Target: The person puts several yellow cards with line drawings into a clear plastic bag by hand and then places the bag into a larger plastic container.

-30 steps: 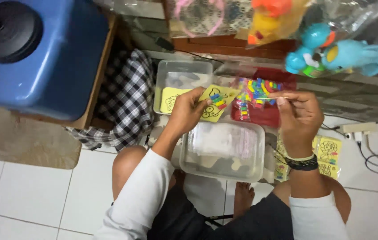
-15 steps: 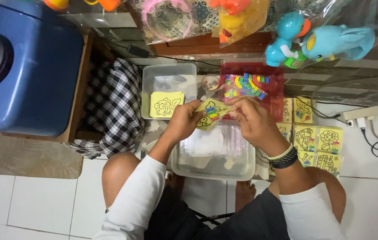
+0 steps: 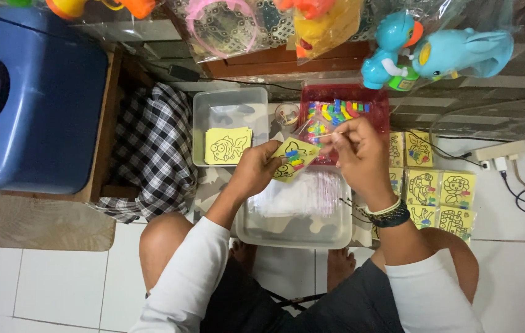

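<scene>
We are sitting on the floor, looking down at our own two hands. Our left hand (image 3: 255,169) holds a small yellow card (image 3: 292,159) printed with a cartoon figure, its grip closed on the card's left edge, thumb on top and fingers under. A row of little coloured tubes lies against the card's face. Our right hand (image 3: 356,145) is closed in a pinch on a thin stick (image 3: 335,132) at the mouth of a clear plastic sleeve (image 3: 311,128) that sits just above the card.

The card is held in the air above a clear tub (image 3: 299,209) that holds a pile of more clear sleeves. We judge the card light and thin, stiff enough to hold by one edge but easy to bend, so a flat pinch near a corner suits it. The sleeve looks flimsy and slick, and is best held at its open end.

Beyond the card stands a red tray (image 3: 376,102) of coloured tubes, and to its left another clear tub (image 3: 228,105) with a fish card (image 3: 228,145) in it. More yellow cards (image 3: 438,188) lie on the floor to the right.
</scene>
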